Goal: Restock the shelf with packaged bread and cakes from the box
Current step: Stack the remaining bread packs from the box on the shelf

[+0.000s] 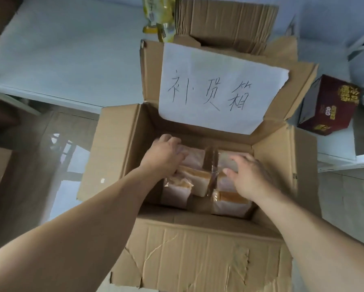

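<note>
Bread packs [194,159] in the box [198,245], left hand [164,157] gripping one, right hand [248,175] spread flat atop another

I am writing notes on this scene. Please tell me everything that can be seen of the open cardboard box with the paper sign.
The cardboard box is brown corrugated board, standing on the floor with all flaps open. Its near wall is creased and torn, with old tape marks. A white paper sign with handwritten characters lies on the far flap. Inside lie several bread packs in clear wrap. The left hand and the right hand reach in and touch packs.
</note>
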